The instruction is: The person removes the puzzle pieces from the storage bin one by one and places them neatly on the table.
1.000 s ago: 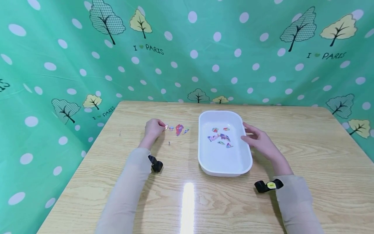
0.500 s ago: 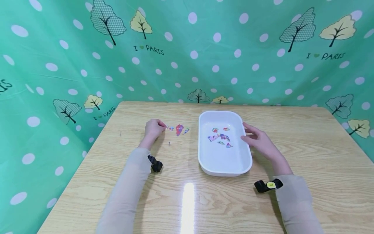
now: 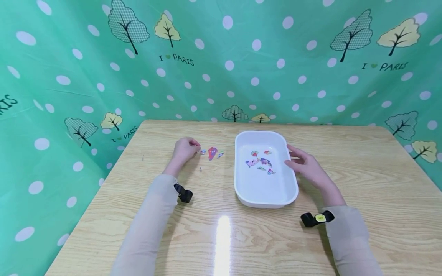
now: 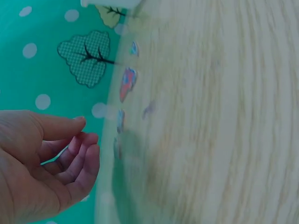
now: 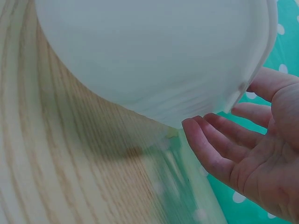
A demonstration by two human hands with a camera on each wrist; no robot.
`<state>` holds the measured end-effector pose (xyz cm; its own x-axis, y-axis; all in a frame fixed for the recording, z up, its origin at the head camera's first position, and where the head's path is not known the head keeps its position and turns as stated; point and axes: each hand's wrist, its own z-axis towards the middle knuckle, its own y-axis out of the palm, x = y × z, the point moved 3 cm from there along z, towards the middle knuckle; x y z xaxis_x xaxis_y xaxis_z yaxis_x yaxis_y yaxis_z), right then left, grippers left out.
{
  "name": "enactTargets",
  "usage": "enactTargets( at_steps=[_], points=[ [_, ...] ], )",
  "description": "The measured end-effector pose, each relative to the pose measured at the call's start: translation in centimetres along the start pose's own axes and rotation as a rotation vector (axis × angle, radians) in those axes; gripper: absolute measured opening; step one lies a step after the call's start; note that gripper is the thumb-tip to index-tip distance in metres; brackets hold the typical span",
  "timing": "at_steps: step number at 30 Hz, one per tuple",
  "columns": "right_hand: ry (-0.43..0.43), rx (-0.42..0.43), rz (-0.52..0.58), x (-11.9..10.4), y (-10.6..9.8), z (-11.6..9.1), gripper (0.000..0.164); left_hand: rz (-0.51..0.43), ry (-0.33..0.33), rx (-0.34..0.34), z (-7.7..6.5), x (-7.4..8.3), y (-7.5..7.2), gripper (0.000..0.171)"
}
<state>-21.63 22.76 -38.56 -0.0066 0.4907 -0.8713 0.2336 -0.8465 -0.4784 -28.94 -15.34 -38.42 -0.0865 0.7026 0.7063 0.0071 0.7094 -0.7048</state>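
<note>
My left hand (image 3: 184, 150) hovers at the left end of a row of small, flat, colourful cut-out pieces. Thumb and fingers are loosely bent; the left wrist view shows nothing between them. Below them a piece (image 4: 117, 147) lies on the table, hidden by the hand in the head view. Along the row are a bluish piece (image 3: 203, 152), a red-purple one (image 3: 212, 153) and a narrow multicoloured one (image 3: 220, 154). My right hand (image 3: 308, 167) holds the right side of a white plastic tub (image 3: 264, 195), thumb at its rim, fingers against the outer wall.
Several colourful cut-out pieces (image 3: 265, 162) lie spread on the tub's floor. A tiny dark scrap (image 3: 200, 169) sits on the wooden table (image 3: 362, 172) before the row. Green dotted cloth (image 3: 207, 96) hangs behind the table and along its left side.
The left hand has shifted slightly right and up, covering the leftmost piece in the head view. The right hand and the tub stay where they were.
</note>
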Motion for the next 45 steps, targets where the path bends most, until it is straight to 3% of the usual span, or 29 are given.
enactTargets(
  at_steps=[6,11,19,28,36,39,45],
  points=[
    [-0.001,0.002,-0.001,0.0,-0.1,0.1,0.065,-0.019,0.062,-0.055,-0.9,2.9,0.6,0.012],
    [-0.006,0.001,0.003,-0.1,-0.1,0.1,0.066,-0.056,0.152,-0.109,-1.8,5.5,1.1,0.013],
    [0.006,-0.006,0.002,-0.2,0.0,0.2,0.065,-0.005,0.252,-0.179,-2.8,8.9,2.3,0.012],
    [-0.007,-0.004,0.011,-0.2,-0.1,0.1,0.066,0.050,0.443,-0.275,-4.3,13.0,4.7,0.019],
    [-0.022,-0.001,0.007,-0.1,-0.3,0.1,0.065,0.075,0.508,-0.383,-5.3,14.8,8.2,0.020],
    [-0.025,-0.002,0.000,0.0,-0.3,0.1,0.065,0.113,0.542,-0.411,-5.3,15.0,9.6,0.020],
    [-0.028,-0.006,-0.005,0.1,-0.1,0.2,0.065,0.141,0.548,-0.487,-5.1,15.1,11.6,0.023]
  ],
)
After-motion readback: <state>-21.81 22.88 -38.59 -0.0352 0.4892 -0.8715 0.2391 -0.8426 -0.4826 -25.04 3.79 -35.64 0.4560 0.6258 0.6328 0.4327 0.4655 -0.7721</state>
